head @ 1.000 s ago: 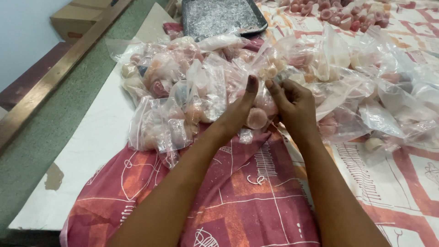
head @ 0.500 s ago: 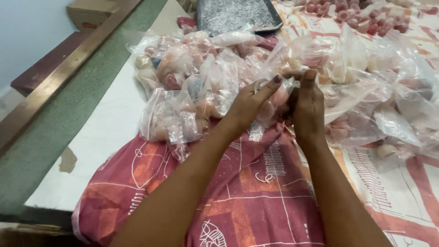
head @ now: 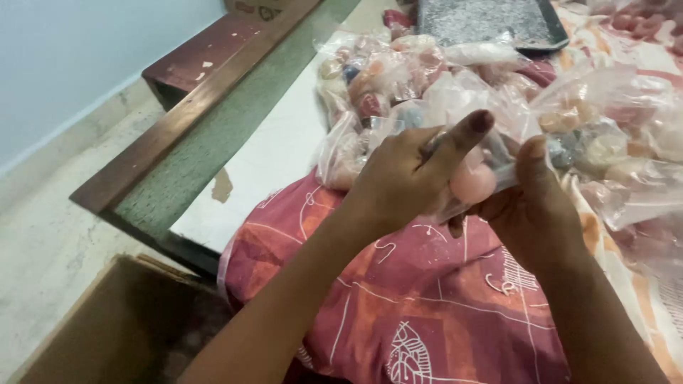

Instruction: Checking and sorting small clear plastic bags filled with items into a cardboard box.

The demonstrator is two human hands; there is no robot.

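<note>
Red patterned cloth (head: 427, 299) over surface | view swung left since earlier | left hand (head: 405, 178), right hand (head: 530, 206) raised closer, both pinching small clear bag (head: 475, 178), thumbs up

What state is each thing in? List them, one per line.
Left hand: gripping the small clear plastic bag of pale round pieces, thumb raised.
Right hand: pinching the same bag from the other side.
Small clear plastic bag: lifted off the red patterned cloth.
Pile of filled clear bags: lying heaped.
Dark metal tray: flat.
</note>
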